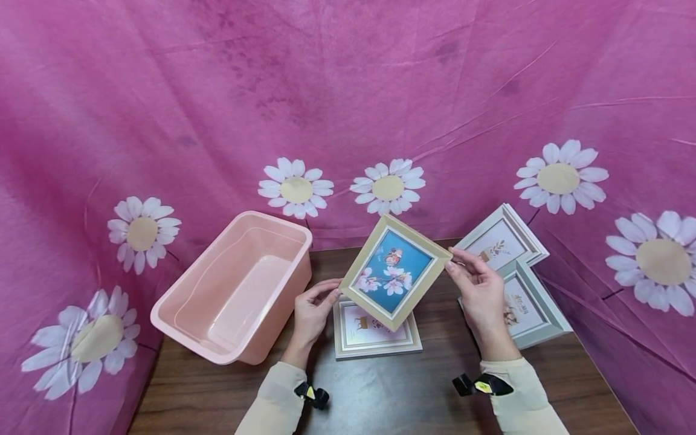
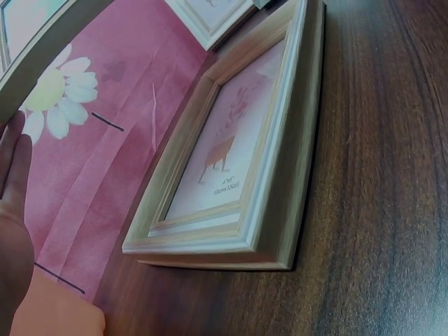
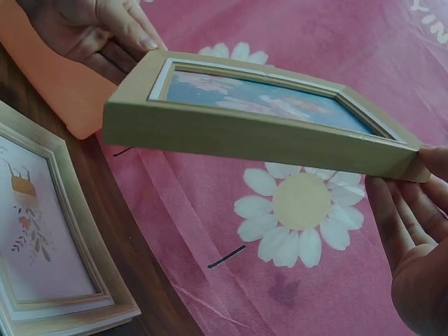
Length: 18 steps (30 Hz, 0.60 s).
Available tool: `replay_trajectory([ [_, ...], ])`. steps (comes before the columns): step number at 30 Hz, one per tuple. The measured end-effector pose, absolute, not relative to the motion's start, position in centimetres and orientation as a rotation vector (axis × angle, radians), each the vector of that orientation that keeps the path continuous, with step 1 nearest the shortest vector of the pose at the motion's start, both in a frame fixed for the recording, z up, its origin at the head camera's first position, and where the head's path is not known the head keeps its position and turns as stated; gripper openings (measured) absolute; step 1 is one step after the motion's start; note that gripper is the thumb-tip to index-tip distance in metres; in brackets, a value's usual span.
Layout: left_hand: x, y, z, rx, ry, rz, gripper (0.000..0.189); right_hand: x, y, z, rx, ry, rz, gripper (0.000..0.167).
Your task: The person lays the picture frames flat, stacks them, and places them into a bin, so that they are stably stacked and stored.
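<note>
Both hands hold up a tan picture frame [image 1: 396, 278] with a blue picture of pink blossoms and a butterfly. In the head view it is turned cornerwise. The left hand [image 1: 313, 311] pinches its left corner between thumb and fingers. At the opposite corner the right hand [image 1: 481, 296] grips with the thumb on the front and fingers behind, as the right wrist view also shows. Below the raised frame, a second, cream picture frame [image 1: 348, 347] with a pale picture lies on the table, partly covered from sight in the head view.
A deep pink plastic basin [image 1: 255, 278] stands on the left of the wooden table [image 1: 380, 393]. On the right, a grey-green frame [image 1: 535, 296] overlaps a white frame [image 1: 511, 232]. A pink cloth with daisies [image 1: 348, 103] hangs behind and along the sides.
</note>
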<state>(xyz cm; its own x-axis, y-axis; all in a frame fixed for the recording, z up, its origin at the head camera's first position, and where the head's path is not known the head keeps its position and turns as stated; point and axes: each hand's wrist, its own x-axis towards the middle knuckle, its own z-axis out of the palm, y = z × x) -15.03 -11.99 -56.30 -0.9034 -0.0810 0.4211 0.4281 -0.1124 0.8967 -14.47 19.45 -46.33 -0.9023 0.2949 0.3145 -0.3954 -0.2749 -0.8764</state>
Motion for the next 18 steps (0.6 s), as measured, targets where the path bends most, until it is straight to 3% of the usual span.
replay_trajectory([
  [18, -15.3, -12.4, -56.3, -0.297, -1.841, -1.994, 0.015, -13.9, 19.5, -47.8, 0.074, -1.671, 2.182, 0.031],
])
